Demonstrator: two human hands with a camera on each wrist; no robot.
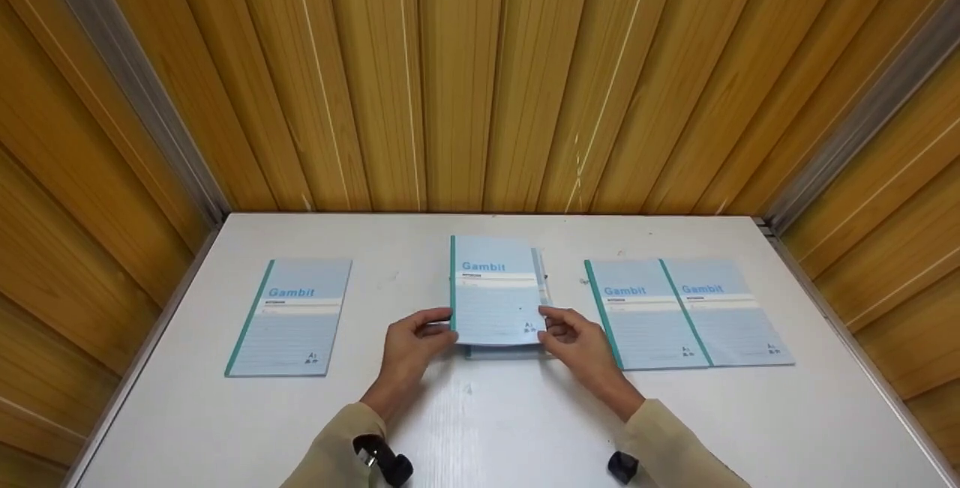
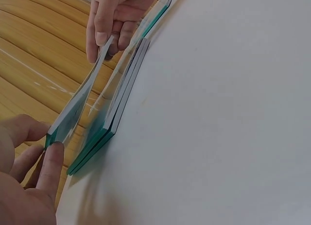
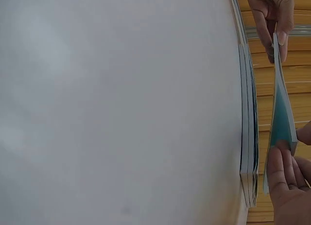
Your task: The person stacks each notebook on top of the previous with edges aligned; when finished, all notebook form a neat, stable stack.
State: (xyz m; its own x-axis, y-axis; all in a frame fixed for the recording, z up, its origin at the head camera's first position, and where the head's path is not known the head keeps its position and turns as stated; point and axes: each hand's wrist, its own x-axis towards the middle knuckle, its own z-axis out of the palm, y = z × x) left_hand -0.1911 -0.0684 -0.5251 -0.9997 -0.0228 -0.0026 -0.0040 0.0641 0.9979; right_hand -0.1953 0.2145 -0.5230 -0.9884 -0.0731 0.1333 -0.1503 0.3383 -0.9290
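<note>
The left hand (image 1: 411,343) and right hand (image 1: 579,342) pinch opposite sides of a blue Gambit notebook (image 1: 496,304), held above a notebook stack (image 3: 248,123).

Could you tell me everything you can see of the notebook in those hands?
The held notebook looks like a paper booklet: pale-blue cover, green spine strip, blue "Gambit" lettering, a white band, ruled lines below. It is cover up, slightly bent, its near edge clear of notebooks stacked beneath. The left hand pinches its spine side, the right hand the opposite edge.
</note>
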